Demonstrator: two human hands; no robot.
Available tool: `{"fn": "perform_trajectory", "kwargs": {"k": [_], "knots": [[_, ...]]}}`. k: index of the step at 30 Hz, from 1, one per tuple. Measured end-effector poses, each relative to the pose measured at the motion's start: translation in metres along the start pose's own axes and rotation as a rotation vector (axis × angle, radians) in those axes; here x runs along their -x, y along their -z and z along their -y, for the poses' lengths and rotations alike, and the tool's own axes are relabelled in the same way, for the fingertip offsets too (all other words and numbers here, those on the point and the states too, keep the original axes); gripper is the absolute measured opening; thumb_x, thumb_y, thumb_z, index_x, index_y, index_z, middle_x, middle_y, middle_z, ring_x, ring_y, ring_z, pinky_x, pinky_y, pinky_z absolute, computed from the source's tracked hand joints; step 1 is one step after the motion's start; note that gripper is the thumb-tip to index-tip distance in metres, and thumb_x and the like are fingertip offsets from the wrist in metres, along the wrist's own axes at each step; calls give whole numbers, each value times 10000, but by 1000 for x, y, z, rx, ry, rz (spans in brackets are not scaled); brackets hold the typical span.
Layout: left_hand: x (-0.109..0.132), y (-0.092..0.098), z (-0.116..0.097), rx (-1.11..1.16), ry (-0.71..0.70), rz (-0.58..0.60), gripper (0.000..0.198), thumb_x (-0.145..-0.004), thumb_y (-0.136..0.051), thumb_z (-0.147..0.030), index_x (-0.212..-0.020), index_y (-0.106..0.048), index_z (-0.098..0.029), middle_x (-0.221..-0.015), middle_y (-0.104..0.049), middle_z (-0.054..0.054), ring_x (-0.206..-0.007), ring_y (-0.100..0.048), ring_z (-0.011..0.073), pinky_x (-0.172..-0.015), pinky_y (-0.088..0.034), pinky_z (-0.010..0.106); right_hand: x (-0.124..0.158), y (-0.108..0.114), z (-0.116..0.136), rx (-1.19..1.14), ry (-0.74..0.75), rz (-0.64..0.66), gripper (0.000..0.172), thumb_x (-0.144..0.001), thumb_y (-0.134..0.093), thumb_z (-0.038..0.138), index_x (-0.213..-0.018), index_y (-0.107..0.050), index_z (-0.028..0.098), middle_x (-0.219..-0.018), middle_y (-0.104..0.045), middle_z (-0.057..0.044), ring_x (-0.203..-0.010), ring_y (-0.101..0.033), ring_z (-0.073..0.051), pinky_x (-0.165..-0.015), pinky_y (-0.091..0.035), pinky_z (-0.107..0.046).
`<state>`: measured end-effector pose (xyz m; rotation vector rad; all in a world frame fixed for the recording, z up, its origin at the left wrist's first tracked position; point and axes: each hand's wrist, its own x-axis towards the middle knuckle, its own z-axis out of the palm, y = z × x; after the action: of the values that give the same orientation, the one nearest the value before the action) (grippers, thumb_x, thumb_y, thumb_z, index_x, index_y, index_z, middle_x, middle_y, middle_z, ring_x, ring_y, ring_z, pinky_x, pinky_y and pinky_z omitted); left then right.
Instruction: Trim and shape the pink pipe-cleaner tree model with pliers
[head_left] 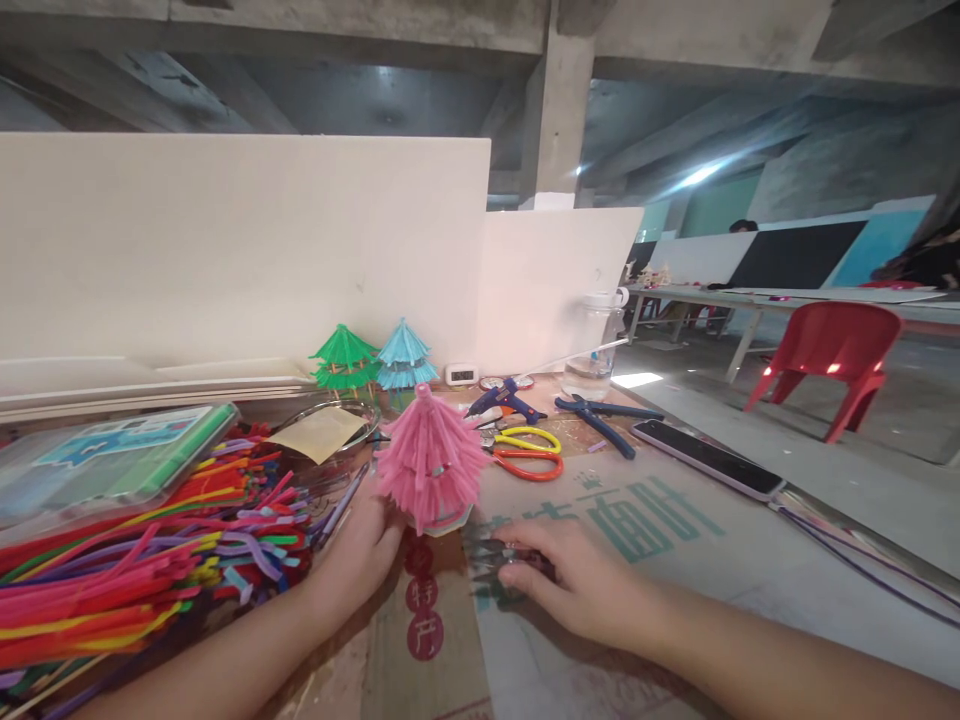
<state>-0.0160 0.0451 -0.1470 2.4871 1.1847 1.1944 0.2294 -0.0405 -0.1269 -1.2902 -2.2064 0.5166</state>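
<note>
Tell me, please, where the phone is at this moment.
In the head view, the phone lies near the right edge of the table, beyond the right hand and just right of the blue pliers.

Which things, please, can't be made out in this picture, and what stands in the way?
Left hand: in the head view, its fingertips are hidden behind the pink tiered model.
Dark thing by the right hand: head view, blurred and partly covered by that hand.
Small white device: head view, its display too small to read.
Bundle of fuzzy stems: head view, cut off by the left edge.
</note>
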Motion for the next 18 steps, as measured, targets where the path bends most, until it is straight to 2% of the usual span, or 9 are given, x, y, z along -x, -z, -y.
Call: {"fn": "perform_trajectory", "kwargs": {"k": [3, 8, 10, 14, 18], "knots": [[-1, 0, 1, 49, 27, -3, 342, -905, -445, -287, -1217, -541, -184, -1147, -641, 122, -1090, -585, 261, -991, -452, 466, 0, 0, -1, 11, 0, 3, 282, -886, -524, 347, -1012, -704, 169, -787, -721, -66, -658, -597, -176, -600, -361, -246], [-3, -1, 2, 101, 99, -5, 250, -878, -525, -399, -963, -603, -177, -1003, -647, 104, -989, -611, 265, -904, -495, 445, -1, 0, -1, 15, -3, 10, 285, -896, -516, 350, -1023, -704, 178, -786, -717, -62, -659, -594, -175, -597, -358, -245], [-3, -1, 2, 110, 103, -27, 240, -863, -543, -414, -897, -615, -187, -979, -636, 92, -995, -595, 264, -926, -478, 447, -1, 0, -1, 12, -2, 7, 292, -894, -517, 347, -1043, -702, 177, -781, -716, -60, -647, -587, -171, -596, -358, -244], [-4, -4, 5, 248, 167, -107, 336, -817, -583, -442, -1033, -596, -184, -1107, -604, 100, -1087, -575, 264, -959, -465, 431, -1, -1, -3, 15, 5, -5, 287, -888, -525, 343, -1038, -704, 176, -774, -715, -54, -643, -581, -168, -593, -349, -243], [-7, -7, 5, 393, 287, -89, 446, -769, -602, -481, -1098, -570, -181, -1145, -646, 102, -1097, -599, 270, -952, -478, 408, 0, -1, -3, 9, 6, -3, 272, -885, -531, 335, -1019, -708, 177, -780, -716, -50, -638, -580, -165, -585, -345, -240]]}}
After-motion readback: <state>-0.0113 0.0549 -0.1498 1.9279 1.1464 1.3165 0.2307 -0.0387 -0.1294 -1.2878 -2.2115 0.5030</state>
